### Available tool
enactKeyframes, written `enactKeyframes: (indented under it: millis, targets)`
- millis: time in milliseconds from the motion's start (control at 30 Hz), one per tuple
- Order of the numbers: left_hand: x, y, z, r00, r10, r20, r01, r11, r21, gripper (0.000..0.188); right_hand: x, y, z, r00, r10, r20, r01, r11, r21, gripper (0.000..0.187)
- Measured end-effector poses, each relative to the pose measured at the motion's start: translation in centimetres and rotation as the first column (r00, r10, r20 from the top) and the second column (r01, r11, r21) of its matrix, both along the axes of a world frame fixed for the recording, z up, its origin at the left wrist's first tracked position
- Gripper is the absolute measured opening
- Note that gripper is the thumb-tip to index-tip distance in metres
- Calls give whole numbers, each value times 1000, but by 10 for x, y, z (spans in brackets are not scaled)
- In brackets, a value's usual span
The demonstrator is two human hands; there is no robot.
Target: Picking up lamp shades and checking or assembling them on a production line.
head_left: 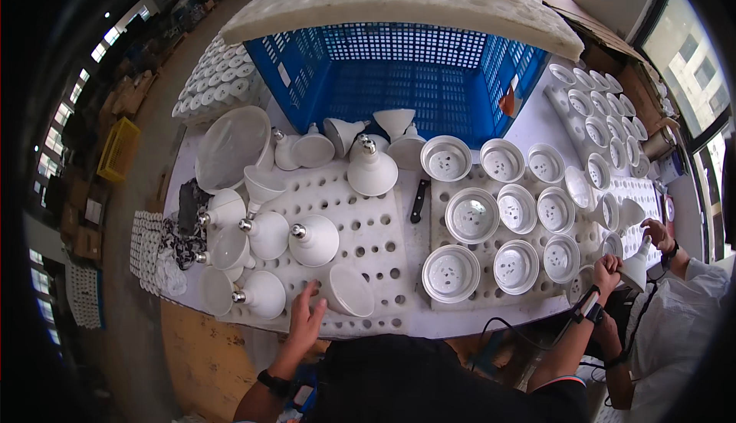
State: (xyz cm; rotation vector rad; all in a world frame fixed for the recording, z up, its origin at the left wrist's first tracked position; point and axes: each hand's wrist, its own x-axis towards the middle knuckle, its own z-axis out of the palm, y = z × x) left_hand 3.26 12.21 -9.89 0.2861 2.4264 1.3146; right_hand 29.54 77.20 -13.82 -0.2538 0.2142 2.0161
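On the foam tray point(368, 227), left hand point(305, 319) lies open beside a white housing point(349, 291); right hand point(606, 271) grips another point(635, 268).

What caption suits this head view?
Left hand reaches a white cone-shaped lamp housing on a perforated white foam tray; right hand grips another.

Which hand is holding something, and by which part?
The right hand grips a white lamp housing near its narrow neck. The left hand holds nothing.
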Motion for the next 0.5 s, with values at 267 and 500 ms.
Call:
enactKeyframes:
  millis: [267, 500]
  targets:
    - [-15, 41, 9, 968, -237, -86, 244, 966, 85, 107, 62, -15, -12, 997, 64, 40, -67, 994, 90, 7]
    - [-23, 51, 6, 944, -276, -181, 288, 957, 41, 114, 13, -75, 66, 965, -181, 190, 140, 968, 210, 17]
